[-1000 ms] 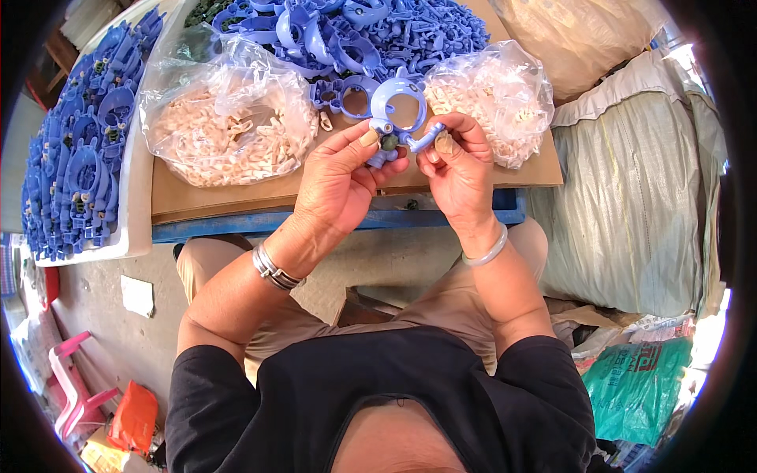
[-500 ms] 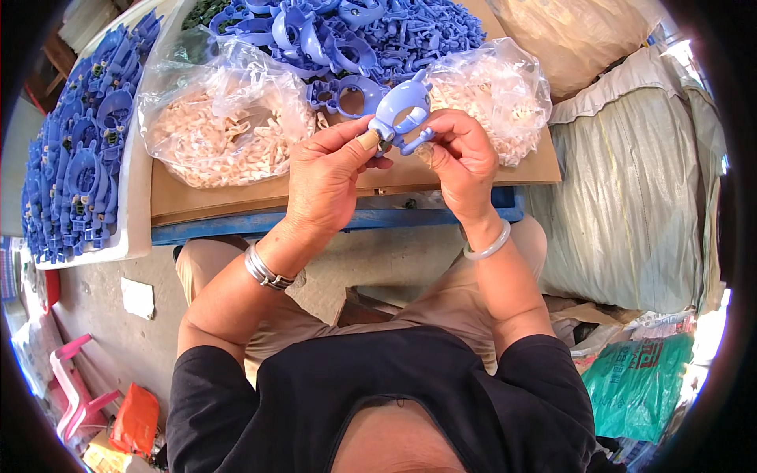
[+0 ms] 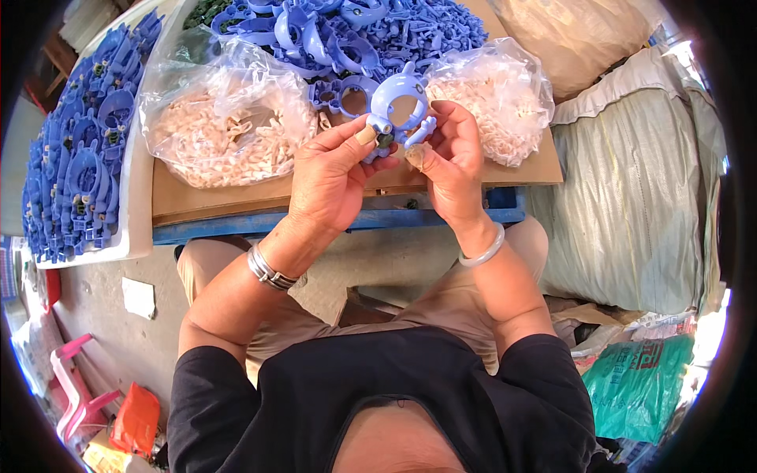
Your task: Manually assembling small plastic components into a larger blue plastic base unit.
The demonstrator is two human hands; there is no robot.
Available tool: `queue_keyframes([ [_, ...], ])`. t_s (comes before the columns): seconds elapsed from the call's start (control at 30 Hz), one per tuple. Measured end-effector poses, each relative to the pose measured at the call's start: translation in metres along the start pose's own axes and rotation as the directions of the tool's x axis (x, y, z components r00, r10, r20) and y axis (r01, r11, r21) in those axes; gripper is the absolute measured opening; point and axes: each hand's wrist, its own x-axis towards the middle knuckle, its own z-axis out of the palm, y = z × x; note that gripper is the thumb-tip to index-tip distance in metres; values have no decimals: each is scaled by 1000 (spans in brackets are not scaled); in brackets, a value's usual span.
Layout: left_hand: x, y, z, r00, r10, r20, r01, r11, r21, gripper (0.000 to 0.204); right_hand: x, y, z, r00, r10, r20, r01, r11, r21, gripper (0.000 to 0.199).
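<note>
My left hand (image 3: 335, 169) pinches a blue plastic ring-shaped toy part (image 3: 383, 96) at its lower end, between a taped thumb and the fingers. The ring stands tilted upward above the cardboard. Close by on the right, my right hand (image 3: 456, 165) grips a small blue knobbed arm-like piece (image 3: 421, 132) between thumb and fingers. Its thumb also wears tape. Whether the small piece is joined to the ring part, I cannot tell. Another blue ring part (image 3: 347, 88) lies just behind on the cardboard.
Two clear bags of pale small parts, left (image 3: 225, 134) and right (image 3: 501, 110), flank my hands. A heap of blue parts (image 3: 394, 35) lies behind. At left, a white tray (image 3: 136, 213) holds several blue assemblies. A large woven sack (image 3: 623, 197) stands right of the cardboard-topped table (image 3: 244, 201).
The blue ring part has turned so its opening shows more fully. My right hand has shifted slightly left, and the small blue piece now points more upward.
</note>
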Motion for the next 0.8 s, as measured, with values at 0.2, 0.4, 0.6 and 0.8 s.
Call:
queue_keyframes([
  [0.2, -1, 1, -3, 999, 26, 33, -27, 998, 48, 32, 2, -8, 5, 980, 181, 83, -193, 967, 166, 55],
  [0.4, 0, -3, -1, 999, 42, 21, -44, 996, 78, 32, 1, 2, -2, 990, 134, 52, -142, 966, 217, 54],
  [0.6, 1, 11, 4, 999, 49, 12, -47, 996, -77, 25, 7, -6, -2, 980, 126, 153, -154, 971, 182, 53],
  [0.8, 13, 34, -5, 979, 202, -24, -204, 977, -71, 26, 35, -11, -26, 928, -281, 246, 372, 634, -678, 42],
])
